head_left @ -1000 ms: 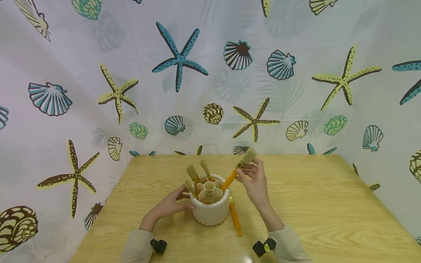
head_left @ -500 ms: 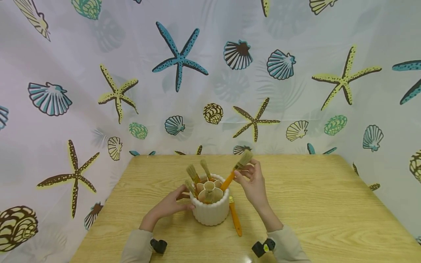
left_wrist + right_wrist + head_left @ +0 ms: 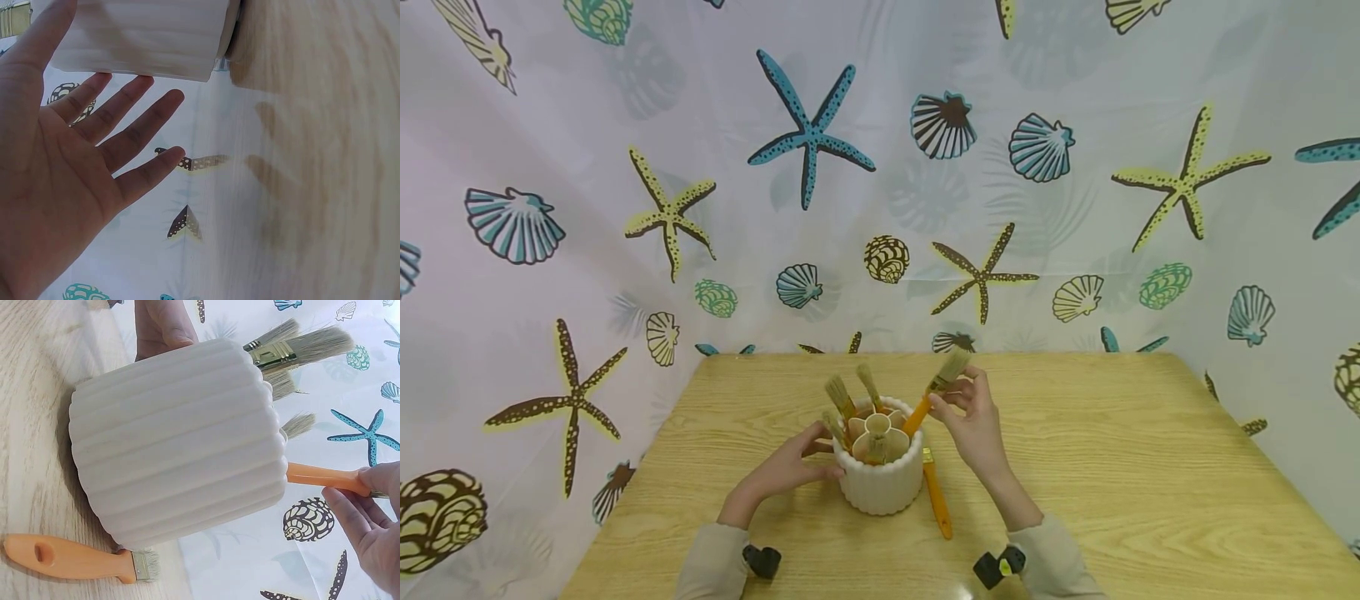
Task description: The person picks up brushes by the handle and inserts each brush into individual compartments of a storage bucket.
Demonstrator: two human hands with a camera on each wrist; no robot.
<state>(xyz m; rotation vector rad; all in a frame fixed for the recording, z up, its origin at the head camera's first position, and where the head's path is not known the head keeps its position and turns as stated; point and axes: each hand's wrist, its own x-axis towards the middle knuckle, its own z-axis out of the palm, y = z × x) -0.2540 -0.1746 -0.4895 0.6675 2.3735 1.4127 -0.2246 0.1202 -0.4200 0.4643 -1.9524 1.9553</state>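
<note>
A white ribbed round holder (image 3: 880, 487) with petal-shaped compartments stands upright on the table, several paintbrushes in it with bristles up. My left hand (image 3: 790, 462) touches the holder's left side with thumb and fingertips; in the left wrist view its fingers are spread and nearly straight. My right hand (image 3: 977, 421) pinches a paintbrush (image 3: 920, 412) with an orange handle, near its metal ferrule. That brush leans right, its handle end inside a right-side compartment, hidden by the rim in the right wrist view. Another orange paintbrush (image 3: 937, 496) lies on the table, right of the holder.
The wood-grain table (image 3: 1112, 475) extends to both sides. A white curtain (image 3: 880, 208) printed with starfish and shells hangs behind it and along its sides. Inside the holder, bristles (image 3: 838, 393) stand up at the left and back; a shorter brush (image 3: 877, 448) sits at the front.
My right hand and its paintbrush have moved slightly left and down, the handle a little deeper in the holder and the brush more upright. The left hand and the holder have stayed put.
</note>
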